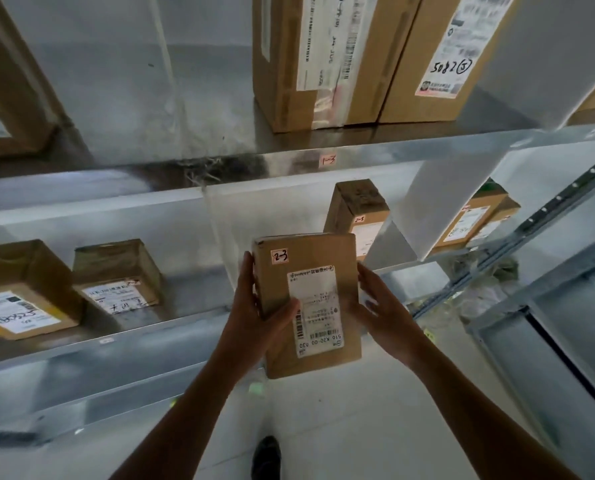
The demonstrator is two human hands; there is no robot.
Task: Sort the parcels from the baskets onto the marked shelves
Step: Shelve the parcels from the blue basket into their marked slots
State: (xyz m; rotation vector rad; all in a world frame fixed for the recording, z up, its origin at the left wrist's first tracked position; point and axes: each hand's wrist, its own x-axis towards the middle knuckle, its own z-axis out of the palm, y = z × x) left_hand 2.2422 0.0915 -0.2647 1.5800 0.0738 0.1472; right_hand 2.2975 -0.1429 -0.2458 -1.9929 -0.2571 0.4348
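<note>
Head view: my left hand [254, 306] and right hand [382, 313] clasp the parcel [306, 303] tagged 2-3 by its sides, just short of the lower shelf [116, 344]. Other boxes [117, 282] already sit at 9 and 1 o'clock; mine isn't placed yet.

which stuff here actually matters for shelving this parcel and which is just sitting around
Part of the job:
- parcel marked 2-3, held between left hand and right hand
- lower shelf, with a shelved parcel tagged 2-3

Just lying about:
- big boxes on the upper shelf
- 1-3 tag on that shelf's edge
- next-bay parcels
</note>
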